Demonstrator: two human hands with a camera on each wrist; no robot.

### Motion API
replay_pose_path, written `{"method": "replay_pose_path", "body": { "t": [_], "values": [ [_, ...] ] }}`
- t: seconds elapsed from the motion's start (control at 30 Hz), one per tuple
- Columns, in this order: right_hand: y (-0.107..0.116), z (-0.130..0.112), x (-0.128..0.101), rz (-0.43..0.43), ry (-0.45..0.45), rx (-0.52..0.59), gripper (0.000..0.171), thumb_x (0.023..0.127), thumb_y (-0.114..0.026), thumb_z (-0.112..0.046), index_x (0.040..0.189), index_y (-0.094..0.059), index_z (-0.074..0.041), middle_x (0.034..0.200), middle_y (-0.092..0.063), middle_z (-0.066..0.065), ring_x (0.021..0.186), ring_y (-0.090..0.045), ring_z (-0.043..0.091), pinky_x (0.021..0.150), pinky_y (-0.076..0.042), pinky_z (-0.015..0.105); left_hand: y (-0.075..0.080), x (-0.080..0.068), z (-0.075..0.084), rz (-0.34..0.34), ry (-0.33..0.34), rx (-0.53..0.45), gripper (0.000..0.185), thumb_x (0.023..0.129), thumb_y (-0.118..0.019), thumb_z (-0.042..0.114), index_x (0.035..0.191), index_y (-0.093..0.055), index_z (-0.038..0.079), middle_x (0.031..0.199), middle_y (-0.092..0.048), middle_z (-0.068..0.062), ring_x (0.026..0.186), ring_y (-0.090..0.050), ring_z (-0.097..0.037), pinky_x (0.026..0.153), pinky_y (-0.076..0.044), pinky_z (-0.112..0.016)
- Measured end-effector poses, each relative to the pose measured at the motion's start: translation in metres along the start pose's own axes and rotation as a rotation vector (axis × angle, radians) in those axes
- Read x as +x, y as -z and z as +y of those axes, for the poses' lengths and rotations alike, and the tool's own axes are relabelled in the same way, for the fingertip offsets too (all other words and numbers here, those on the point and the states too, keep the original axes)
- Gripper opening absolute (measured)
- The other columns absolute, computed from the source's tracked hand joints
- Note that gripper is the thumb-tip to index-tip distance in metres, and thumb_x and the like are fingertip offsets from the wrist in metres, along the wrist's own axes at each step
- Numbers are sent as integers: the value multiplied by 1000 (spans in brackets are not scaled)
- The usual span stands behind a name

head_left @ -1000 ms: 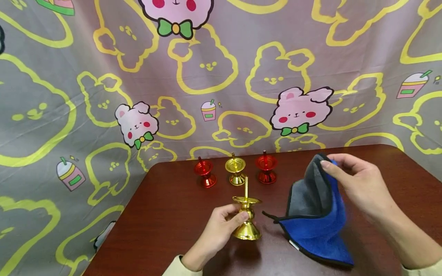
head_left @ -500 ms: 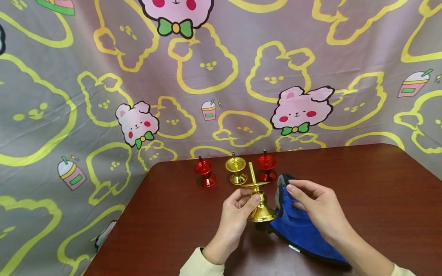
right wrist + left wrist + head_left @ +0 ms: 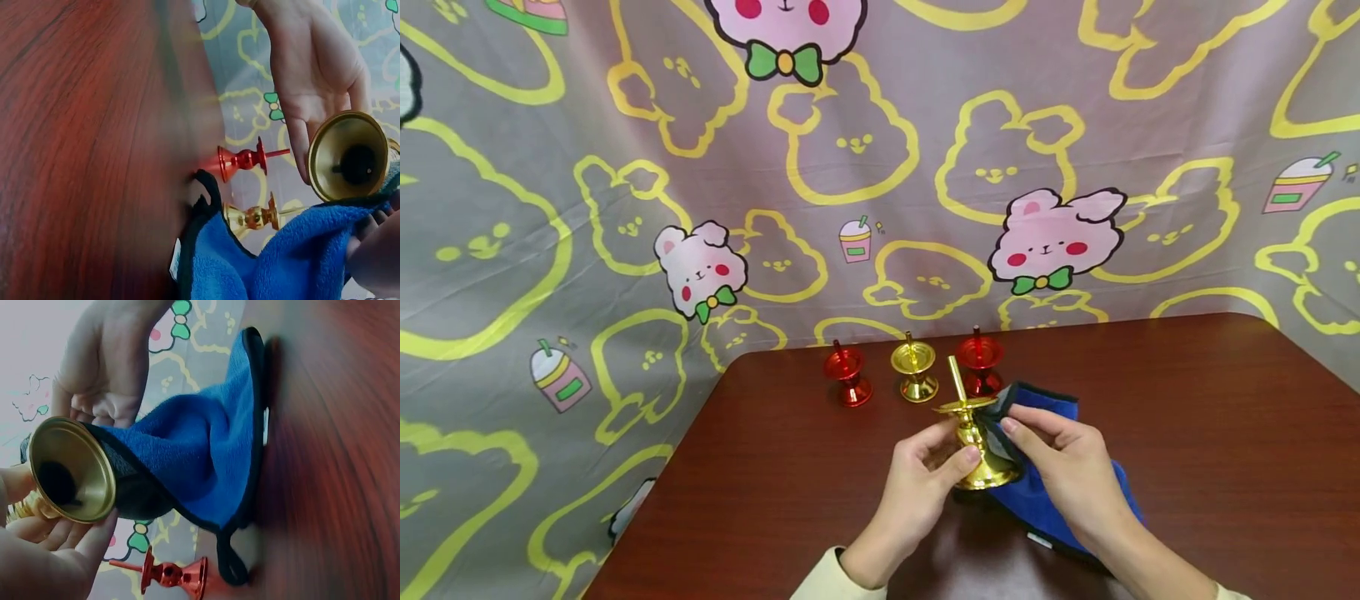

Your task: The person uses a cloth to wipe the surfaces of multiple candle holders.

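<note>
My left hand (image 3: 921,475) grips a gold candlestick (image 3: 988,472) by its stem, thumb in front, and holds it tilted above the table. Its hollow base (image 3: 72,469) faces the camera in the left wrist view. A blue and grey cloth (image 3: 1045,500) with black edging hangs from my right hand (image 3: 1071,458), which pinches it near the top. The cloth's grey side lies right at the candlestick, between plate and base. In the right wrist view, the blue side (image 3: 300,250) drapes below the base, and the lower edge with a white tag reaches the tabletop.
At the back of the dark red-brown table (image 3: 760,500) stand a red candlestick (image 3: 850,379), a smaller gold candlestick (image 3: 916,375) and another red candlestick (image 3: 981,367), partly behind the held one. A patterned curtain (image 3: 925,208) hangs behind the table.
My right hand has brought the cloth leftward to the candlestick. The left hand has lifted the candlestick and moved it right, tilting it. The three candlesticks at the back have stayed put.
</note>
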State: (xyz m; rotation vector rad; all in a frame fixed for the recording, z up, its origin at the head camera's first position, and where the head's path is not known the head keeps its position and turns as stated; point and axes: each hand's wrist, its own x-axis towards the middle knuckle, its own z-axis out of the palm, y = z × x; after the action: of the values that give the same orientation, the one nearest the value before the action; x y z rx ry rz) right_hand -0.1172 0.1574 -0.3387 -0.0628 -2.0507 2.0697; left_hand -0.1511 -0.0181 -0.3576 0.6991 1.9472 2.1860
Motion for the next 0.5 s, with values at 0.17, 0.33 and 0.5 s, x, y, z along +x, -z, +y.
{"method": "replay_pose_path", "body": {
  "t": [0.17,0.33,0.5],
  "values": [
    [-2,4,-6,-117,79,-46,37,99,-63,-5,132,-59,11,120,-67,21,98,-68,9,80,-55,23,5,-2,2,-18,-8,26,40,96,-66,3,134,-58,-8,121,-66,-23,100,-65,-12,85,-53,-23],
    [-2,6,-8,-150,91,-90,38,97,-65,-6,131,-60,10,127,-63,22,103,-65,7,81,-54,22,7,-2,4,-18,-23,53,40,96,-66,1,133,-59,-8,117,-67,-24,98,-65,-12,82,-54,-23],
    [-2,7,-11,-145,169,-178,35,96,-68,-7,127,-64,8,128,-64,21,104,-64,5,79,-54,22,6,-1,5,2,-47,68,37,93,-67,-3,130,-61,-9,106,-68,-25,90,-65,-8,78,-54,-22]
  ]
}}
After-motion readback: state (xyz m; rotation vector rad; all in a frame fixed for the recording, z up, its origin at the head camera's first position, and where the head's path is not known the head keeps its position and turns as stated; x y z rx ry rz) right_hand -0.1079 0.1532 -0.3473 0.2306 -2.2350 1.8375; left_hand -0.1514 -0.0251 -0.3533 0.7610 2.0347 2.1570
